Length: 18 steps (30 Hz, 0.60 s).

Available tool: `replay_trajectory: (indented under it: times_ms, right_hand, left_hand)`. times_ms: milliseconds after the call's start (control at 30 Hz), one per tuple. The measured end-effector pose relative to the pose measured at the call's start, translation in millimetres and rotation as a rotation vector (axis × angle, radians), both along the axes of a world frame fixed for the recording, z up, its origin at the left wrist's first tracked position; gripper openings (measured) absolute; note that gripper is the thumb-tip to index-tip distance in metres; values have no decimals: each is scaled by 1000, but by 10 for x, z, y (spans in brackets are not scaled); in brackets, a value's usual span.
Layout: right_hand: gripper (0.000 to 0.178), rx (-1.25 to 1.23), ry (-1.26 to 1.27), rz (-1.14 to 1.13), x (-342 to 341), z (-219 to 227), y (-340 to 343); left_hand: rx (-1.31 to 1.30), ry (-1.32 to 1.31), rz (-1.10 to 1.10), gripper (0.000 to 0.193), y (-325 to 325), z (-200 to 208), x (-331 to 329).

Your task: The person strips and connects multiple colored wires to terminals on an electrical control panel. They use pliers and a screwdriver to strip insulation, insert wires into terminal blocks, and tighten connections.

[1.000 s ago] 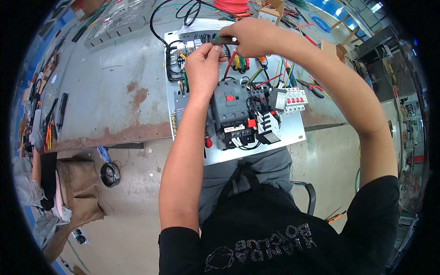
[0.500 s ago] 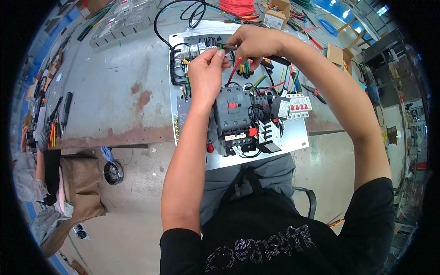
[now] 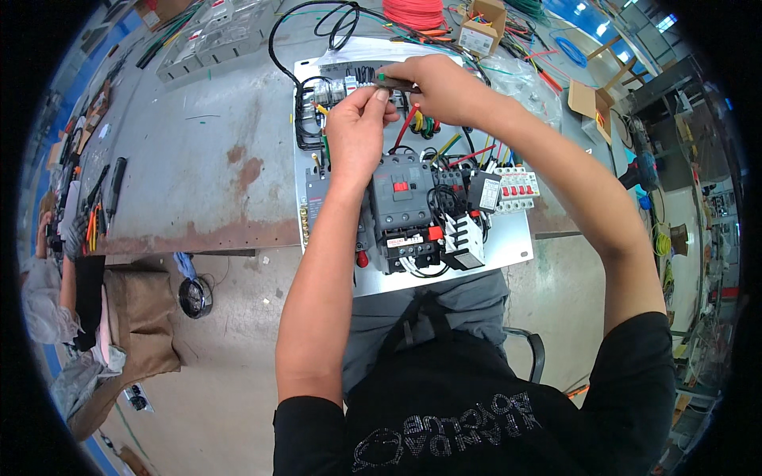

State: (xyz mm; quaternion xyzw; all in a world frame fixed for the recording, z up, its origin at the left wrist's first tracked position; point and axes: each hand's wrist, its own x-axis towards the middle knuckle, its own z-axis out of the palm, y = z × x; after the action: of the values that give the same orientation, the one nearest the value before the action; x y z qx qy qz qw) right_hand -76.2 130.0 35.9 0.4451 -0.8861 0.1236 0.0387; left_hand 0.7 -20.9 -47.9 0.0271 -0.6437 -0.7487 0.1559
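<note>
My left hand [image 3: 355, 127] is closed, thumb and forefinger pinched at the tip of a tool over the far part of a white mounting panel [image 3: 508, 247]. A short bit of green wire [image 3: 381, 77] shows just above those fingertips. My right hand [image 3: 440, 83] is wrapped round dark pliers [image 3: 403, 86], whose jaws point left to the pinched fingers; the handles are hidden under the hand. Nearer me on the panel sit a large grey contactor [image 3: 401, 190], a row of white breakers with red switches [image 3: 516, 189] and a black-and-white block [image 3: 463, 242].
Red wire coil [image 3: 413, 13], an open carton [image 3: 481, 28] and clear plastic bags [image 3: 528, 91] lie at the back. Clear-lidded boxes [image 3: 210, 44] stand far left. A screwdriver [image 3: 117, 186] lies on the left. At the far left edge another person's gloved hand [image 3: 75, 238] shows.
My right hand has turned and lowered its wrist, and the pliers' handles, seen before, are now covered. My left hand stays nearly in place.
</note>
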Motion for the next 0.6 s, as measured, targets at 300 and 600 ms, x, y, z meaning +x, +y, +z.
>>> replay_trajectory:
  times_ms: [300,600]
  right_hand:
    - [65,-46,246,259,-254,-43,46]
    - [61,-145,312,447,-473,-119,-14]
  left_hand:
    - [43,-22,-54,21,-2,61,41]
    - [121,10,-92,20,-9,-4,15]
